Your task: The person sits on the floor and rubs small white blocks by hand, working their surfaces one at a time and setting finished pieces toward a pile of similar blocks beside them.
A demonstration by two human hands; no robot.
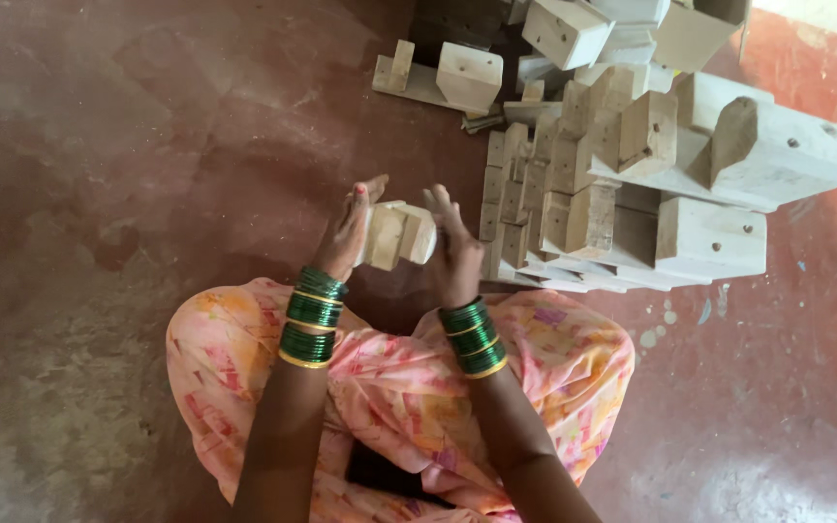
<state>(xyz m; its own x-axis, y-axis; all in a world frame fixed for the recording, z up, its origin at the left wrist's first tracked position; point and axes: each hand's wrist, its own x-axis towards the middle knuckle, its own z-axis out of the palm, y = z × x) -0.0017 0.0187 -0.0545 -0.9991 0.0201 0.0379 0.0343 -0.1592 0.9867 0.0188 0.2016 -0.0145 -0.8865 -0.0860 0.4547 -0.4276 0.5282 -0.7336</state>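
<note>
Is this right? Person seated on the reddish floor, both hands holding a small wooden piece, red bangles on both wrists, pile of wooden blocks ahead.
Not quite: the bangles are green with gold edges, not red, as the head view shows. The rest stands: left hand and right hand both hold the small wooden piece above the reddish floor, with the pile of wooden blocks ahead.

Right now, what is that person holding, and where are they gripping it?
A small pale wooden block piece, held between both hands: the left hand presses on its left side, and the right hand on its right end. Stacked wooden blocks lie just beyond.
</note>
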